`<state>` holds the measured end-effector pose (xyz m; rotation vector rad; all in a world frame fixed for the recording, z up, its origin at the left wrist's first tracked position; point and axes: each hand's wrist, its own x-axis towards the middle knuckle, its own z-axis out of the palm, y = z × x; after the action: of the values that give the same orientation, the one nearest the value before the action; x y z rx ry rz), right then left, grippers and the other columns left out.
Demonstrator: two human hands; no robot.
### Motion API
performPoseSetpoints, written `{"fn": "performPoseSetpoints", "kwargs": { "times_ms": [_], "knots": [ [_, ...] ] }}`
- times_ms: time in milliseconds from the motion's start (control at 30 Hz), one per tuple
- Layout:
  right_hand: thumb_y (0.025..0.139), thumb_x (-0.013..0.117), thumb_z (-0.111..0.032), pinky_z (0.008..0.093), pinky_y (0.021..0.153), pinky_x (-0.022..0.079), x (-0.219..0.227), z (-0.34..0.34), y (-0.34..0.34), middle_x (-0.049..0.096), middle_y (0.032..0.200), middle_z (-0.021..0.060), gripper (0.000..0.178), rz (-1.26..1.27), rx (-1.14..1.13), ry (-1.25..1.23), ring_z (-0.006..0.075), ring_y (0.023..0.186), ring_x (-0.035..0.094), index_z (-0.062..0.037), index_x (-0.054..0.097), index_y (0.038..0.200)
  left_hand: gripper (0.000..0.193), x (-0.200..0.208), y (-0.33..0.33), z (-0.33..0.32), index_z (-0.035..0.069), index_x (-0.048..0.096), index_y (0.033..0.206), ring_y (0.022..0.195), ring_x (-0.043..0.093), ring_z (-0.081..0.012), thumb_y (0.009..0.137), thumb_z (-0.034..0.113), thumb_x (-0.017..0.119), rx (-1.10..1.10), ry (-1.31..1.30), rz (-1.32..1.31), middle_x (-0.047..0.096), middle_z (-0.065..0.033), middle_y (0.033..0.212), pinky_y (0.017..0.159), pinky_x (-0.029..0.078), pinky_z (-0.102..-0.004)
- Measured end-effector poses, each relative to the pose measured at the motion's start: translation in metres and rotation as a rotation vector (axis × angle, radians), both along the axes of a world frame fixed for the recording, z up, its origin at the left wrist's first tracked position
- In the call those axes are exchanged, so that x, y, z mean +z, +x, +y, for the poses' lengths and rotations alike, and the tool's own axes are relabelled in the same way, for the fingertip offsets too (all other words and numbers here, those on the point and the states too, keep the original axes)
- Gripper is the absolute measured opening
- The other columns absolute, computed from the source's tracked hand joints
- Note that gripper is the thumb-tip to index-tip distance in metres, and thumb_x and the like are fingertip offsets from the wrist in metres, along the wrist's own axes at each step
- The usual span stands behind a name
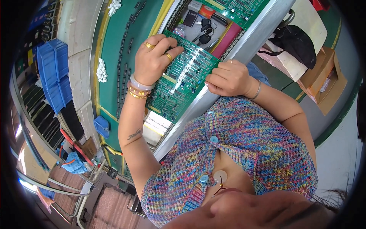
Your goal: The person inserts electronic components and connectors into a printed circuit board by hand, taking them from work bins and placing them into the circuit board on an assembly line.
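A green circuit board (pixel 187 68) with rows of black chips and small parts lies across a metal-edged frame (pixel 198 105). The curled fingers of my left hand (pixel 151 61) close on its far left edge, with the thumb side over the board. At the board's right edge, beside the metal rail, my right hand (pixel 230 79) is closed, its fingers bent over that edge. Its fingertips are partly hidden. More board surface (pixel 167 99) with fine parts extends toward my left forearm. Another green circuit board (pixel 238 11) sits farther along the frame.
Keys (pixel 206 32) and small items lie inside the frame beyond the board. On the green bench (pixel 108 38) at left are rows of black components (pixel 122 49) and white connector piles (pixel 101 70). Blue bins (pixel 53 72) stand farther left; a black bag (pixel 295 44) and cardboard box (pixel 324 80) are at right.
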<state>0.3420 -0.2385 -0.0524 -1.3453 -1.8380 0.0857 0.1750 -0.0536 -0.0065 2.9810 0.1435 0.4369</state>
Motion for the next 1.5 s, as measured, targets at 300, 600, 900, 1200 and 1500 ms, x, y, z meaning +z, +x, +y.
{"fn": "performPoseSetpoints", "kwargs": {
  "times_ms": [300,600,900,1200,1500],
  "knots": [
    [0.074,0.07,-0.024,0.026,0.054,0.039,-0.001,-0.001,0.0,0.053,0.064,-0.0066,0.016,0.021,0.012,0.004,0.0103,0.061,0.054,-0.0179,0.055,0.069,0.021,0.001,0.009,0.0,0.015,0.071,0.086,0.094,0.058,-0.0165,0.068,0.014,0.061,-0.054,0.009,0.044,0.062,0.0046,0.095,0.075,0.05,-0.0307],
    [0.074,0.069,-0.024,0.0259,0.054,0.038,0.0,-0.001,0.0,0.051,0.063,-0.0063,0.017,-0.01,0.007,-0.003,0.0102,0.061,0.054,-0.0177,0.055,0.068,0.018,0.011,0.014,0.002,0.012,0.069,0.085,0.099,0.057,-0.0171,0.069,0.014,0.062,-0.119,0.031,0.134,0.06,0.0024,0.097,0.081,0.049,-0.0304],
    [0.074,0.069,-0.024,0.0266,0.054,0.04,-0.001,-0.001,0.0,0.05,0.063,-0.0054,0.017,0.01,0.003,0.009,0.0115,0.06,0.053,-0.0174,0.055,0.068,0.019,0.019,0.019,0.002,0.008,0.068,0.087,0.1,0.056,-0.0185,0.07,0.013,0.062,-0.151,0.022,0.184,0.059,0.0008,0.1,0.083,0.049,-0.0307],
    [0.073,0.07,-0.024,0.0264,0.054,0.04,0.001,-0.002,0.0,0.05,0.063,-0.0053,0.017,-0.021,0.012,-0.008,0.0113,0.06,0.053,-0.0171,0.055,0.068,0.017,0.022,0.019,0.0,0.006,0.068,0.086,0.097,0.056,-0.0183,0.072,0.013,0.062,-0.174,0.024,0.194,0.059,-0.0002,0.096,0.08,0.047,-0.031],
    [0.071,0.071,-0.019,0.0263,0.049,0.037,-0.001,0.0,0.003,0.051,0.063,-0.0059,0.01,0.007,0.023,0.033,0.0106,0.056,0.052,-0.0168,0.061,0.073,0.039,0.02,-0.006,-0.017,0.008,0.063,0.117,0.103,0.05,-0.0193,0.08,0.02,0.062,-0.072,0.031,0.317,0.056,-0.0014,0.112,0.087,0.043,-0.0334]
  ]
}}
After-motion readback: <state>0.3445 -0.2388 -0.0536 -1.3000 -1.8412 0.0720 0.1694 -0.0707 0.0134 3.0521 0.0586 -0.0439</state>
